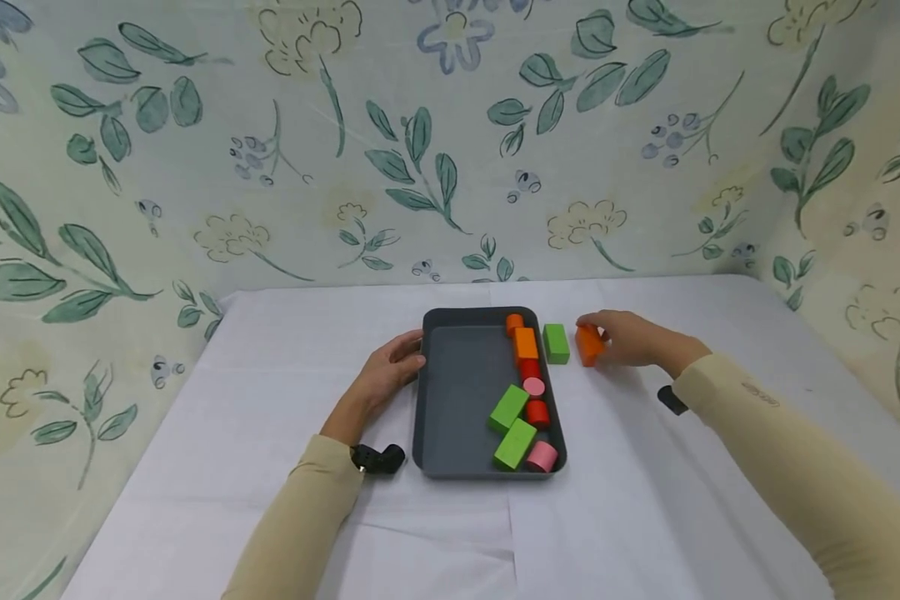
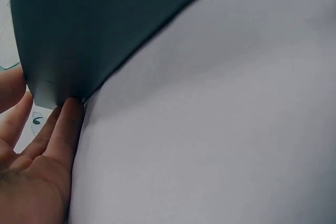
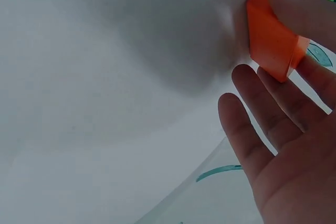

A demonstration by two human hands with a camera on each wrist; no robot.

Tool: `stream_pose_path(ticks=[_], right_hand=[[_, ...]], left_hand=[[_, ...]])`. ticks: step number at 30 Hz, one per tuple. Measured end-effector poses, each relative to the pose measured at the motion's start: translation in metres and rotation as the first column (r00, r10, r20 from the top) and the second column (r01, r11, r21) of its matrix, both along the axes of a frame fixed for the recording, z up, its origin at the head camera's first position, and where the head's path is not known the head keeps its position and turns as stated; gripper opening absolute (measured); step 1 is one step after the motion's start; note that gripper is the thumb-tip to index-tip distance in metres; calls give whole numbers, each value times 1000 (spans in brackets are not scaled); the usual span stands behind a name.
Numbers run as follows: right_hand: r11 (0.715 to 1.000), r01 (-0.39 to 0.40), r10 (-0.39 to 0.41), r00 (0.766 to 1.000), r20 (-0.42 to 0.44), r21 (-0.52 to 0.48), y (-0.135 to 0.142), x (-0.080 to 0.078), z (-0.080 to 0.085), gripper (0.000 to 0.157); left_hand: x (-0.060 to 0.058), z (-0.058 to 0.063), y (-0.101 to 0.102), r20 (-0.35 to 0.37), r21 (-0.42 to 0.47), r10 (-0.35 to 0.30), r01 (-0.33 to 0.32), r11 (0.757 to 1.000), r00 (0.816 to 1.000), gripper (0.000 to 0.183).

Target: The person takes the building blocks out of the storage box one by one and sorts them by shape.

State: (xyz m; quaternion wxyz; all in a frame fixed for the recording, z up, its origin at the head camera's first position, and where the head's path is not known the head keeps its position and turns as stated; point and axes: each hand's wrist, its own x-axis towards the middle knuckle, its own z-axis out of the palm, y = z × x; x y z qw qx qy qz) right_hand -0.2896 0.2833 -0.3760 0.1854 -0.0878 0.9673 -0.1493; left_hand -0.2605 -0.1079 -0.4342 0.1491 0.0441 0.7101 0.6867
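Note:
My left hand [image 1: 392, 367] rests at the left side of a dark grey tray [image 1: 450, 400]. In the left wrist view its fairly straight fingers [image 2: 65, 129] touch the tray's outer wall [image 2: 105, 19]. To the right of the tray, my right hand [image 1: 633, 337] pinches an orange block [image 1: 588, 346] between thumb and fingers. The right wrist view shows the thumb on one face of that orange block [image 3: 275, 30], with the other fingers spread below it. A green block [image 1: 557, 344] stands on the table between the tray and the orange block.
Along the tray's right side lie an orange cylinder [image 1: 514, 323], an orange block [image 1: 525, 343], several red and pink cylinders [image 1: 537, 413] and two green blocks [image 1: 515, 444]. White cloth [image 1: 622, 500] covers the table. Behind it hangs a floral curtain [image 1: 420, 233].

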Motion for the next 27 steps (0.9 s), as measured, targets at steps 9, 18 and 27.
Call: stream_pose_path(ticks=[9, 18, 27], right_hand=[[995, -23, 22, 1000, -17, -92, -5, 3, -7, 69], [990, -14, 11, 1000, -23, -142, -8, 1, -8, 75], [989, -45, 39, 998, -45, -139, -18, -6, -16, 81]], left_hand=[[3, 5, 0, -31, -52, 10, -12, 999, 999, 57], [0, 8, -1, -19, -58, 14, -15, 998, 1000, 57], [1, 3, 0, -5, -37, 2, -2, 999, 1000, 58]])
